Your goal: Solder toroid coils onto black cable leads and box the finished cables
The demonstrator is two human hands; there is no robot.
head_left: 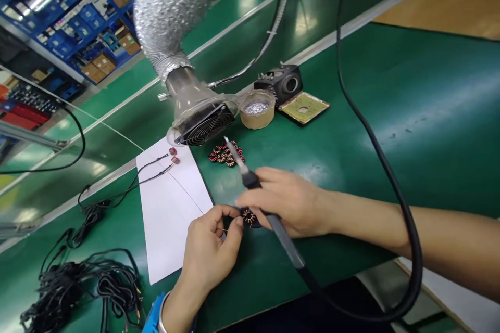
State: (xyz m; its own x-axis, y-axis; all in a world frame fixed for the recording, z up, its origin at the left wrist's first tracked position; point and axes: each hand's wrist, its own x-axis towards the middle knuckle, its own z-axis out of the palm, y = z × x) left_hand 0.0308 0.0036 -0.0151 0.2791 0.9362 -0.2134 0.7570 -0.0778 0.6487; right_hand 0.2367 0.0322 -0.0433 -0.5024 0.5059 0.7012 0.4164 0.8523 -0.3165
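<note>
My right hand point(289, 200) is closed around a soldering iron point(279, 237), whose tip points up and left, away from me. Under that hand sits a small black ring coil point(249, 216) wound with copper wire. My left hand point(213, 244) is closed, thumb and index fingertip pinched at the coil's left edge. A short bit of thin wire shows between its fingers. Beyond the iron's tip lies a cluster of similar ring coils point(226, 154) in red, black and copper. Part of the coil at my hands is hidden by the fingers.
A white sheet point(167, 218) bears two cable ends with reddish coils point(174, 160). Black cables point(82, 286) are heaped at left. A fume extractor hood point(203, 119) hangs ahead, beside a round tub point(258, 109), an iron stand point(287, 83) and a sponge tray point(304, 108). The iron's cord point(385, 166) loops at right.
</note>
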